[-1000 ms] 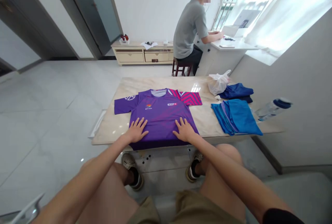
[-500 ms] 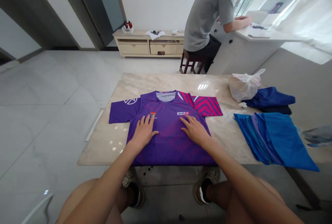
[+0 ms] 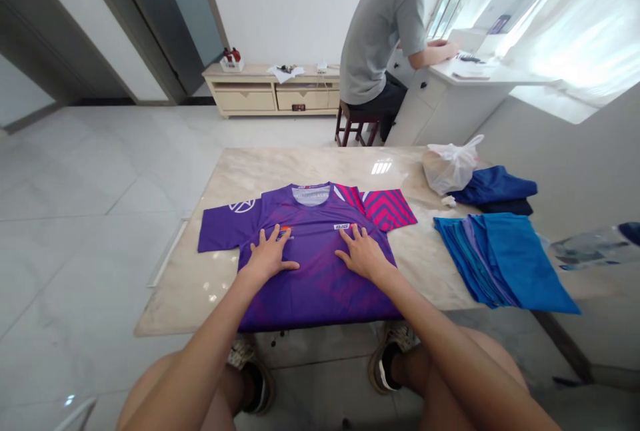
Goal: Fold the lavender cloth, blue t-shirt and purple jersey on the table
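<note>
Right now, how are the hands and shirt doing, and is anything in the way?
Left hand, right hand: open, on purple shirt. Shirt laid out front-up on table. Folded blue cloths off to the right, not touching it. Only hands on shirt.

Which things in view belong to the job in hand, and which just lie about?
Job in hand:
- purple shirt, under left hand and right hand
- table beneath
- perhaps the folded blue cloths

Probably lying about:
- plastic bag
- water bottle

L hand point(image 3: 267, 259) + R hand point(image 3: 365, 256) on purple shirt point(image 3: 313, 291) | folded blue cloths point(image 3: 520, 254) on tbl point(image 3: 175, 301) | 1 pers. point(image 3: 377, 38) seated, bkgd
</note>
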Motion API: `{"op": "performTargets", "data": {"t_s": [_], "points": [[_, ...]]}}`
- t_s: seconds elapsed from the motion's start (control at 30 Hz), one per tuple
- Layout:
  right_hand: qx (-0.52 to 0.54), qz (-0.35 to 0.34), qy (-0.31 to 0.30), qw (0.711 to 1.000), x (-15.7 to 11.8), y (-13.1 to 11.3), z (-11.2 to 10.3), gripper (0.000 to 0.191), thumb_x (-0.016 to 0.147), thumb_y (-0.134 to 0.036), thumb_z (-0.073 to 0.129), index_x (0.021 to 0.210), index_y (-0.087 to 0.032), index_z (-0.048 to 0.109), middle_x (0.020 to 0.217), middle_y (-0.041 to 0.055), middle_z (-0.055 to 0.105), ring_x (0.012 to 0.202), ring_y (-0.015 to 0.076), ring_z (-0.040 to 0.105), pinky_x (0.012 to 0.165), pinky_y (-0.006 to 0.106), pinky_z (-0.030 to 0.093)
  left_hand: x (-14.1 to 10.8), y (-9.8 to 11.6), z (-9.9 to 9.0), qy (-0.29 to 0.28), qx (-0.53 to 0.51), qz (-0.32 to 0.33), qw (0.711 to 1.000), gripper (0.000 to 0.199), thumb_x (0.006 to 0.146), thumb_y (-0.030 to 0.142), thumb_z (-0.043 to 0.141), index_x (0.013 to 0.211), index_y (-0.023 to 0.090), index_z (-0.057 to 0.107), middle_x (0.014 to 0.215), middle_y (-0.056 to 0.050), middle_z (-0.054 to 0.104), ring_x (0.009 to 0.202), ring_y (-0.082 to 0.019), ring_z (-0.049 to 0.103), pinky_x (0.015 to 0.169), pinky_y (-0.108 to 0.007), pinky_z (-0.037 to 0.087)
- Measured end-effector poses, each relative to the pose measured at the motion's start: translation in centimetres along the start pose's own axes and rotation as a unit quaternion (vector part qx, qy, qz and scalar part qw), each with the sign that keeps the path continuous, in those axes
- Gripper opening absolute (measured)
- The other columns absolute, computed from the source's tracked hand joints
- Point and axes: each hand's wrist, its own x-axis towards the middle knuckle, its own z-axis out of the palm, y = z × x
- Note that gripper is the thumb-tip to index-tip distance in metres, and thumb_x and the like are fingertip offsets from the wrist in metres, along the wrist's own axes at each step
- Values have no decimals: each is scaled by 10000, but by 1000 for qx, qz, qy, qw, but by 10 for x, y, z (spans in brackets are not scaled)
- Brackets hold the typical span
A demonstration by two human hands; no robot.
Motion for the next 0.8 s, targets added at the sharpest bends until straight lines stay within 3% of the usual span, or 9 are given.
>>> {"op": "performTargets", "data": {"t_s": [0.1,0.2,0.27,0.33,0.4,0.5,0.57,0.67,0.8], "points": [[-11,-2,-17,1000,-20,-4,-2,790,1142,-586,534,1804,-180,387,1812,303,361,1636,484,457,1243,547,492,-19,5,6,-19,1,3,1000,1171,885,578,874,1836,376,220,1928,-149,59,1722,-604,128,1232,-796,435],[-20,-16,-25,999,-42,-10,-6,759,1128,-560,580,1755,-146,470,1737,324,475,1495,462,628,1165,519,557,-37,10,17,-20,21,9,1000,1186,851,537,918,1827,331,276,1909,-209,137,1695,-624,217,1206,-723,498],[-10,-29,-16,999,-50,-7,-11,657,1131,-527,579,1664,-144,587,1576,290,660,1325,426,750,1082,496,605,-43,10,22,9,35,23,999,1087,875,559,897,1791,289,377,1872,-238,279,1650,-598,369,1193,-671,525],[17,-25,14,999,-48,8,-16,536,1158,-487,517,1562,-177,683,1376,223,793,1205,390,803,1018,474,628,-41,3,20,70,38,35,996,835,990,568,765,1713,246,499,1753,-243,510,1540,-504,569,1155,-601,568],[53,-9,68,996,-36,37,-17,488,1183,-416,437,1526,-205,712,1326,182,825,1199,358,809,1026,457,624,-31,-15,12,156,31,34,987,598,1113,510,556,1628,205,581,1608,-220,663,1438,-396,671,1130,-523,592],[91,-18,163,982,-8,96,0,523,1143,-234,412,1597,-168,661,1509,177,750,1367,321,741,1172,456,571,-8,-61,4,264,12,19,964,558,1167,367,329,1609,155,596,1630,-199,656,1508,-310,629,1253,-469,511],[91,-35,189,977,9,136,24,572,1107,-197,410,1630,-159,639,1619,172,671,1531,324,625,1282,507,501,6,-99,8,267,1,5,964,588,1149,311,300,1639,138,576,1690,-185,610,1594,-299,558,1351,-515,406],[72,-23,181,981,21,179,66,605,1136,-315,373,1683,-159,581,1772,152,504,1680,329,435,1360,583,399,22,-147,24,236,-4,25,972,647,1140,359,294,1726,167,488,1814,-124,452,1723,-297,363,1414,-599,268],[48,24,181,982,24,202,96,669,1178,-424,264,1777,-185,439,1874,98,329,1757,311,256,1409,569,296,34,-175,40,237,-8,6,971,705,1144,435,240,1787,193,399,1867,-89,345,1763,-314,254,1434,-614,177]]}}
